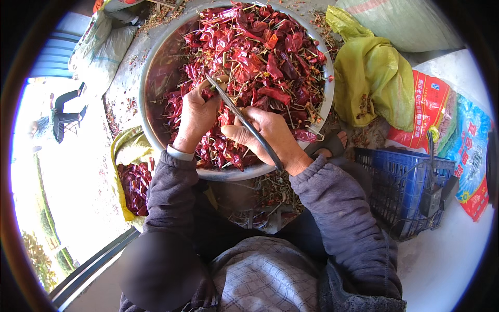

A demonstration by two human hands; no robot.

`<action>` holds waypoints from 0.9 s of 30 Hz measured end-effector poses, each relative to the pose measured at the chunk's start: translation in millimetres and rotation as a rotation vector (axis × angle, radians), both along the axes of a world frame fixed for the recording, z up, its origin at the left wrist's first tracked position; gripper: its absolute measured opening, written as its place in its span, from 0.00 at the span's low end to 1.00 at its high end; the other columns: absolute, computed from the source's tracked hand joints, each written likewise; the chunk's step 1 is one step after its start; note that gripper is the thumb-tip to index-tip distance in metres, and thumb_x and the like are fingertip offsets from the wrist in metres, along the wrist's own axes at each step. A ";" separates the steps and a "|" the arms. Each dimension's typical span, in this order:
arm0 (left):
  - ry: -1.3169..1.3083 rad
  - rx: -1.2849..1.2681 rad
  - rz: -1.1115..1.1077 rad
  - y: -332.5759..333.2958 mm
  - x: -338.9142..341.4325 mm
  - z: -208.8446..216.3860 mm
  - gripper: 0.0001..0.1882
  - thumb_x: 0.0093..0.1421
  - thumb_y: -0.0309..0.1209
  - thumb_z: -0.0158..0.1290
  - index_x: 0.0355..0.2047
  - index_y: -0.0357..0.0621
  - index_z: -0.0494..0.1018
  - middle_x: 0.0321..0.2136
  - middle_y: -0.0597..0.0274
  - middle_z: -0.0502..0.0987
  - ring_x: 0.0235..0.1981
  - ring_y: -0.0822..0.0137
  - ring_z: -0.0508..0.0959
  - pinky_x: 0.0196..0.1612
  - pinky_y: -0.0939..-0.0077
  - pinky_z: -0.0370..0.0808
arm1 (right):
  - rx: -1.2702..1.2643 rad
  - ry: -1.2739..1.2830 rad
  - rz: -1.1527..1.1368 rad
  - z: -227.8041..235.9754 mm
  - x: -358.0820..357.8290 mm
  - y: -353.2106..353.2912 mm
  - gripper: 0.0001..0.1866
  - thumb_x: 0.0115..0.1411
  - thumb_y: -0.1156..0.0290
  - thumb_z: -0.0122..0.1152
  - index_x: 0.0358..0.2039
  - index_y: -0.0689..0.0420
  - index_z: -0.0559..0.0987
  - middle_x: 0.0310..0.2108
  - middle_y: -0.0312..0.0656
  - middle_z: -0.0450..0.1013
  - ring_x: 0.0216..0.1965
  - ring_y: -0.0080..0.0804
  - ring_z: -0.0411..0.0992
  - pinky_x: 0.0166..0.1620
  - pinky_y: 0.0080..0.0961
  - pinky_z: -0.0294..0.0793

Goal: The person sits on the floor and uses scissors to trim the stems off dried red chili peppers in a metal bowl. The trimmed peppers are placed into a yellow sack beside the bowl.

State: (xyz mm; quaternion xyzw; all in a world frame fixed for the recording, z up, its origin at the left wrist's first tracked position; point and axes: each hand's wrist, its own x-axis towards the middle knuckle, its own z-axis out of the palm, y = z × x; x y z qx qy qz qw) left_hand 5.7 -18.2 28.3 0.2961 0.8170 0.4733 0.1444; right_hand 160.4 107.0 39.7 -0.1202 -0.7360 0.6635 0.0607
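Dried red chili peppers point(273, 96), many with pale stems, heap a wide metal basin point(157, 109) before me. Over the heap, my right hand point(273, 132) grips a long, narrow tool point(230, 104) with a metal front and a dark rear end. Its exact kind is unclear. The tool slants up and left, its tip close to the fingers of my left hand point(200, 112). Those fingers are curled together in a pinch; whatever lies between them is too small to make out. My right thumb points toward the left hand.
More chilies point(136, 184) fill a yellow-edged sack point(122, 177) left of the basin. On the right are a yellow-green sack point(371, 67), a blue plastic crate point(400, 182) and printed red and blue bags point(429, 101). Stems and scraps litter the floor. A person point(54, 122) sits outside, far left.
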 end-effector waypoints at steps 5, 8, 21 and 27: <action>-0.218 0.131 -0.053 -3.8 4.3 10.6 0.16 0.69 0.23 0.51 0.56 0.44 0.79 0.21 0.80 0.70 0.20 0.86 0.63 0.24 0.88 0.60 | -0.540 -0.002 0.096 2.7 4.5 -5.5 0.23 0.65 0.49 0.66 0.38 0.59 0.76 0.22 0.32 0.70 0.20 0.22 0.68 0.26 0.24 0.70; -0.295 0.218 -0.095 -4.9 4.8 16.3 0.17 0.70 0.25 0.50 0.58 0.42 0.77 0.22 0.80 0.71 0.20 0.87 0.63 0.23 0.89 0.59 | -0.730 0.016 0.137 4.3 5.9 -10.2 0.22 0.67 0.46 0.63 0.36 0.54 0.73 0.20 0.28 0.64 0.16 0.13 0.61 0.19 0.16 0.59; -0.461 0.395 -0.078 -6.3 6.9 24.7 0.16 0.71 0.27 0.51 0.57 0.41 0.77 0.23 0.79 0.75 0.18 0.87 0.61 0.21 0.88 0.54 | -1.094 0.036 0.279 2.9 3.6 -21.3 0.27 0.70 0.41 0.51 0.48 0.55 0.69 0.25 0.29 0.64 0.20 0.15 0.60 0.23 0.15 0.61; -0.573 0.462 0.015 -6.7 10.7 29.8 0.17 0.70 0.29 0.53 0.57 0.39 0.76 0.25 0.78 0.76 0.20 0.87 0.67 0.22 0.89 0.59 | -1.177 0.045 0.318 -8.5 -0.9 -26.7 0.29 0.71 0.39 0.48 0.50 0.55 0.69 0.25 0.29 0.64 0.20 0.15 0.60 0.22 0.15 0.60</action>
